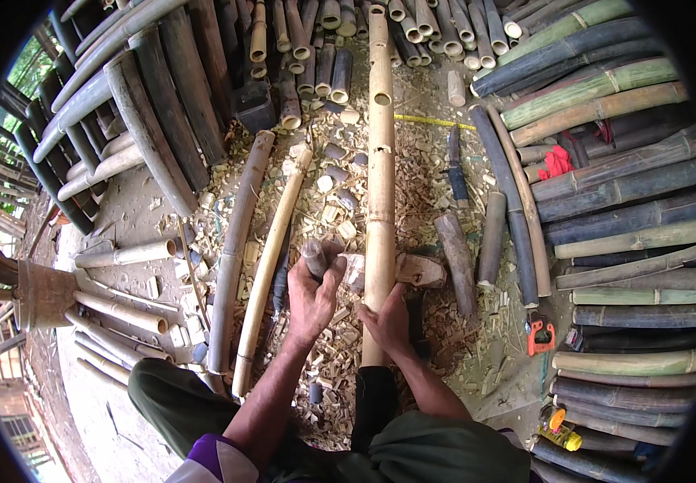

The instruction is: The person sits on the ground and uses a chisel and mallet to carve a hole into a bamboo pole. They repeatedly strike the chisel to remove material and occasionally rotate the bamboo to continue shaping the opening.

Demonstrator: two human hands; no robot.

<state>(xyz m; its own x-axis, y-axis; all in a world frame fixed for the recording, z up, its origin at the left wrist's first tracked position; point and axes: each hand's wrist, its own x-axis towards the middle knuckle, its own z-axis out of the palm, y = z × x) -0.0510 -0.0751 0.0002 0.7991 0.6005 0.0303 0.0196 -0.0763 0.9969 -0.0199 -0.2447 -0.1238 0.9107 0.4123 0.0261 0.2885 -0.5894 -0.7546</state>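
Observation:
A long pale bamboo pole (379, 185) runs away from me between my legs, with openings cut in its upper side toward the far end. My right hand (386, 324) grips the near part of this pole from the right, thumb on top and fingers partly hidden. Just left of the pole, my left hand (316, 299) is closed around a short, round, wooden-looking piece (312, 256) whose blunt end points up. The rest of that piece is hidden by the hand. Beneath the pole lies a rough wooden block (422, 271), sticking out on both sides.
Chips (324, 378) cover the ground. Two bamboo poles (239, 233) lie to the left, short logs (455, 262) to the right. Bamboo is stacked on the right (630, 193) and at the back (444, 24). A yellow measuring tape (436, 121) and an orange-handled tool (540, 335) lie rightward.

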